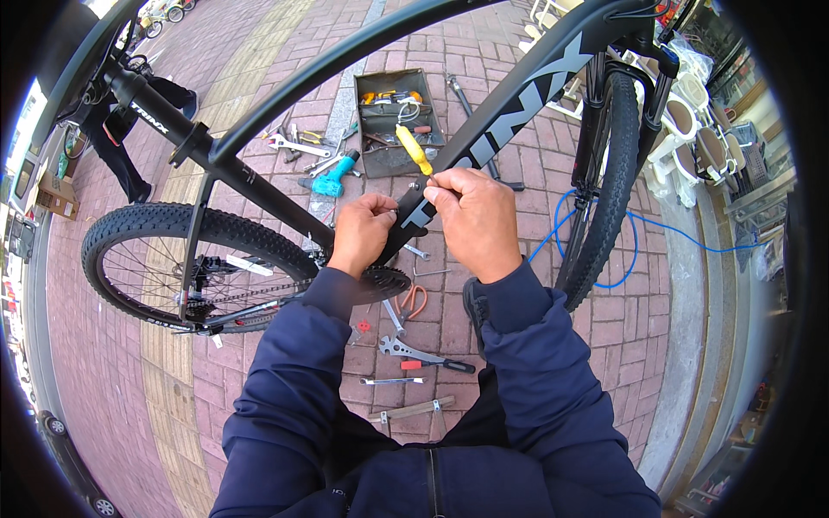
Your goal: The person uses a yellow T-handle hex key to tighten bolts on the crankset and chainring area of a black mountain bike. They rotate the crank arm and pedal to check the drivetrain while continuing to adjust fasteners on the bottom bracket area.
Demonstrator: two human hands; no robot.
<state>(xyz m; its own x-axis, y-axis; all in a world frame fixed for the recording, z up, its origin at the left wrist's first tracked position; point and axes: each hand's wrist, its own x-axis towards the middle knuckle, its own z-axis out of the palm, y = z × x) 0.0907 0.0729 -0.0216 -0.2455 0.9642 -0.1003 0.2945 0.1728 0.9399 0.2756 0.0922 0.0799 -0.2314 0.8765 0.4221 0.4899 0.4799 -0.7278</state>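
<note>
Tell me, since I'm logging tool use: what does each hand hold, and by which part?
The right hand grips a yellow-handled screwdriver near its lower end. The left hand pinches the bike's down tube; anything smaller is hidden.

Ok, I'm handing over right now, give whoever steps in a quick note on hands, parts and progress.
Left hand: closed on the bike's down tube, steadying it.
Right hand: gripping a yellow-handled screwdriver, tip at a small bolt on the tube.
Bike stands on brick paving; open toolbox, blue tool and wrenches lie beyond the frame.
Done: cannot tell how far the bolt is seated.
Left: probably finishing that bolt.
</note>
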